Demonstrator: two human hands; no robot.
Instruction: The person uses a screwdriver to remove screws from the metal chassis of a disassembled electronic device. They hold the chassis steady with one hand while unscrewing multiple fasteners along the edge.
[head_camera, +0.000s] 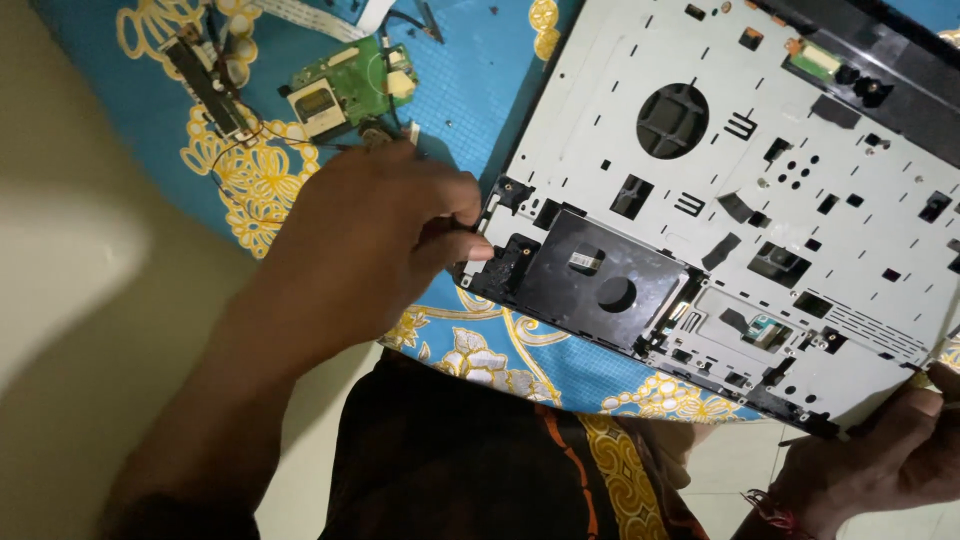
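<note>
I see my left hand (375, 235) near the centre of the view, fingers curled together with the fingertips (478, 250) pinching at the corner of the laptop chassis panel (760, 190), right where the black plastic section (590, 285) meets the edge; whether something small sits between those fingertips I cannot tell. The chassis panel is a pale grey metal sheet full of cut-outs, lying inside-up and stretching from the centre out toward 3 o'clock, with a round black opening (672, 120) toward 1 o'clock. My right hand (880, 460) sits at 4 o'clock, gripping the lower edge of the panel, thumb on top, a red thread bracelet (770, 512) on the wrist. Under everything lies a blue cloth with yellow flower patterns (470, 95). At 11 o'clock from my left hand a small green circuit board (345, 85) rests on the cloth, and further toward 10 o'clock lies a narrow dark strip part with thin wires (205, 85). A white flat ribbon cable (330, 18) runs along the top edge at 12 o'clock. At 6 o'clock I see dark patterned clothing (480, 460).
</note>
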